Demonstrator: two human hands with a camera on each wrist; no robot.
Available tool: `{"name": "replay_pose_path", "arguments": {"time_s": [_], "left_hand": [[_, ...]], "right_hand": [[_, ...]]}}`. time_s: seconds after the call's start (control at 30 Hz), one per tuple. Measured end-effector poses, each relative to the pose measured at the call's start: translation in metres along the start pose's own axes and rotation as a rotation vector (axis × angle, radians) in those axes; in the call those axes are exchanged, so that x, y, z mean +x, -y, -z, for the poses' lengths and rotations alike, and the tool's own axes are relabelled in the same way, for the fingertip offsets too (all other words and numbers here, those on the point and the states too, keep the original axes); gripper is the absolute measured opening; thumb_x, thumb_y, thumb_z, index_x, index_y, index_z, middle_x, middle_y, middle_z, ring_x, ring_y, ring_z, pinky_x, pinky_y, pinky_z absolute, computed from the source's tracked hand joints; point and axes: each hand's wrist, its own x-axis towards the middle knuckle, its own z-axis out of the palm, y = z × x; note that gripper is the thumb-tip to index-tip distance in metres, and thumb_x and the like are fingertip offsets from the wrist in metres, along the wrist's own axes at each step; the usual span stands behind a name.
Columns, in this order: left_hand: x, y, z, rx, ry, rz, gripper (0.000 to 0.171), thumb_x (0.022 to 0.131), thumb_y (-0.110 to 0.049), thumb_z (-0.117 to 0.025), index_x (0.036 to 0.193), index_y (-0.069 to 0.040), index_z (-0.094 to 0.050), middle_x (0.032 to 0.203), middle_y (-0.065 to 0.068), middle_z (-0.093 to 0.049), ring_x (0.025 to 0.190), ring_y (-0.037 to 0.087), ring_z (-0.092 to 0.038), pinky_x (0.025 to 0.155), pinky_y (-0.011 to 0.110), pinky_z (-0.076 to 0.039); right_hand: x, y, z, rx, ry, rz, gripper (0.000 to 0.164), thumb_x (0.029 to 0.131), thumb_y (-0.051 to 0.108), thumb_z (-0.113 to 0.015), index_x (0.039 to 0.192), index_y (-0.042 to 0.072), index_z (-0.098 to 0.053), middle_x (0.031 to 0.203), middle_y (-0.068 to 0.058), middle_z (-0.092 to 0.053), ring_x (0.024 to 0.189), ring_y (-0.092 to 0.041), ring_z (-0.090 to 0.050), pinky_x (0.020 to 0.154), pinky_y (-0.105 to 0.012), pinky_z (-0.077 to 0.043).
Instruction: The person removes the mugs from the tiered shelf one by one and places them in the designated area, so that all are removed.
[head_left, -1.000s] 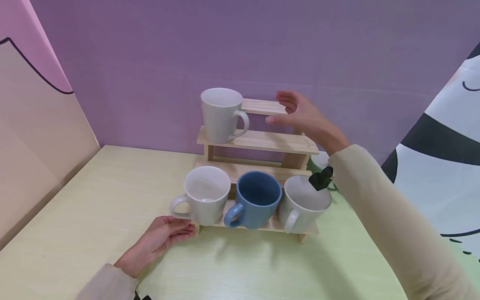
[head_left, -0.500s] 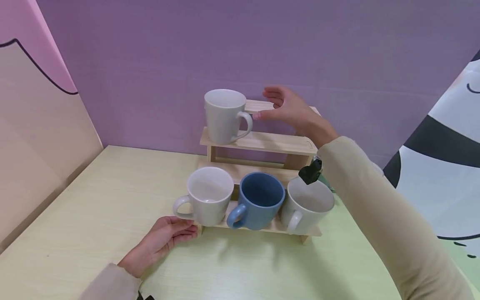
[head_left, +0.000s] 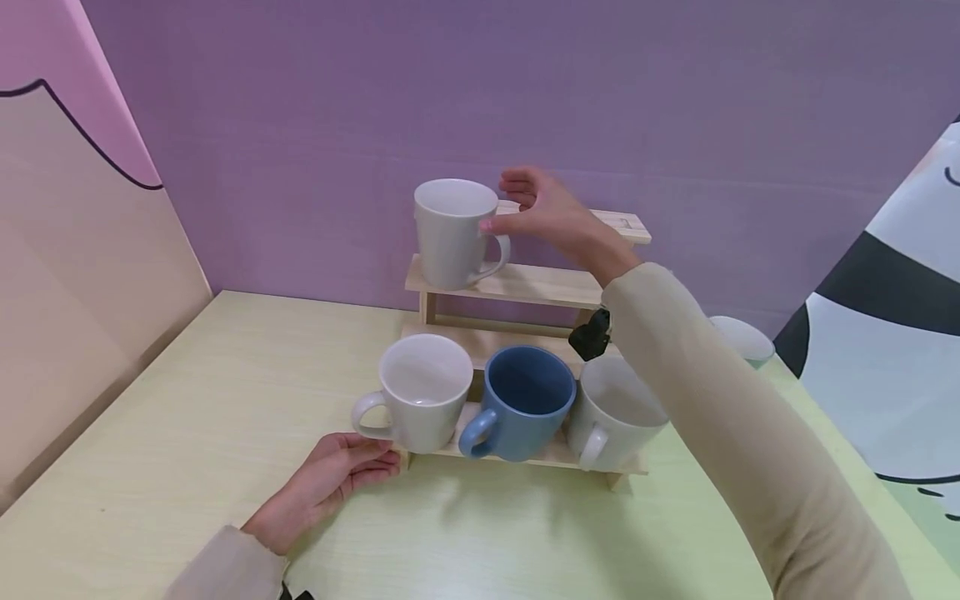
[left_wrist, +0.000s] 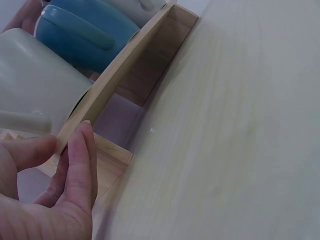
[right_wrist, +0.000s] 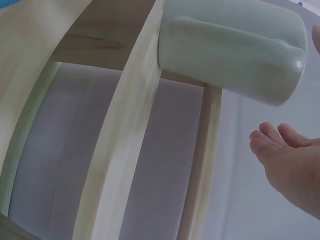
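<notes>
A tiered wooden rack (head_left: 555, 285) stands on the table. On its lowest shelf sit a white mug (head_left: 422, 412), a blue mug (head_left: 528, 433) and another white mug (head_left: 611, 433), partly behind the right sleeve. My left hand (head_left: 333, 479) pinches the rack's front left corner between thumb and fingers, plain in the left wrist view. One more white mug (head_left: 448, 246) rests on an upper shelf at the left, handle to the right. Beside that mug is my right hand (head_left: 551, 212), thumb and fingers spread; the right wrist view has a gap between the fingers (right_wrist: 270, 140) and the mug.
Behind the right forearm, a cup with a pale inside (head_left: 742, 340) and a greenish side shows partly. A purple backdrop (head_left: 300, 167) rises close behind the rack. A printed black-and-white panel (head_left: 885, 333) stands at the right.
My right hand has moved left along the upper shelves to the white mug there. My left hand keeps its pinch on the rack. The view has shifted slightly.
</notes>
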Motion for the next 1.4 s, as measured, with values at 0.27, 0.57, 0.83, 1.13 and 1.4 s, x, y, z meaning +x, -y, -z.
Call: {"name": "replay_pose_path", "arguments": {"time_s": [0.27, 0.57, 0.83, 1.13, 1.4], "left_hand": [[-0.003, -0.002, 0.001, 0.003, -0.007, -0.004, 0.011, 0.094, -0.005, -0.057, 0.095, -0.003, -0.067, 0.087, 0.002, -0.07, 0.082, 0.011, -0.069, 0.082, 0.02, -0.058], [-0.006, -0.002, 0.002, -0.005, -0.008, -0.011, 0.01, 0.094, -0.004, -0.057, 0.095, -0.002, -0.066, 0.088, 0.003, -0.07, 0.082, 0.011, -0.069, 0.082, 0.021, -0.058], [-0.006, -0.003, 0.003, -0.011, -0.001, -0.014, 0.011, 0.094, -0.004, -0.056, 0.093, -0.004, -0.067, 0.087, 0.002, -0.071, 0.082, 0.011, -0.069, 0.082, 0.02, -0.058], [-0.004, 0.0, 0.0, -0.001, -0.001, -0.014, 0.011, 0.094, -0.003, -0.056, 0.094, -0.002, -0.066, 0.086, 0.002, -0.07, 0.082, 0.011, -0.069, 0.082, 0.02, -0.058], [-0.002, -0.001, 0.002, 0.01, -0.009, -0.011, 0.011, 0.094, -0.004, -0.056, 0.095, -0.002, -0.066, 0.087, 0.001, -0.07, 0.082, 0.011, -0.068, 0.083, 0.021, -0.058]], "right_hand": [[0.01, 0.001, -0.012, 0.042, 0.018, 0.005, 0.087, 0.08, 0.023, -0.073, 0.149, 0.007, -0.023, 0.153, -0.008, -0.031, 0.14, -0.022, -0.032, 0.119, -0.042, -0.029], [0.017, 0.001, -0.028, 0.122, 0.031, 0.043, 0.075, 0.08, 0.019, -0.073, 0.143, 0.009, -0.032, 0.139, -0.009, -0.043, 0.118, -0.024, -0.046, 0.108, -0.042, -0.041], [0.021, 0.001, -0.035, 0.151, 0.039, 0.061, 0.077, 0.08, 0.018, -0.073, 0.144, 0.01, -0.03, 0.14, -0.01, -0.042, 0.122, -0.026, -0.045, 0.109, -0.045, -0.039], [0.023, -0.004, -0.037, 0.182, 0.025, 0.027, 0.079, 0.081, 0.018, -0.074, 0.145, 0.014, -0.028, 0.141, -0.008, -0.041, 0.123, -0.025, -0.043, 0.11, -0.048, -0.038], [0.025, -0.001, -0.037, 0.162, -0.031, 0.014, 0.078, 0.078, 0.021, -0.077, 0.144, 0.014, -0.035, 0.138, -0.006, -0.046, 0.121, -0.023, -0.047, 0.109, -0.048, -0.041]]}}
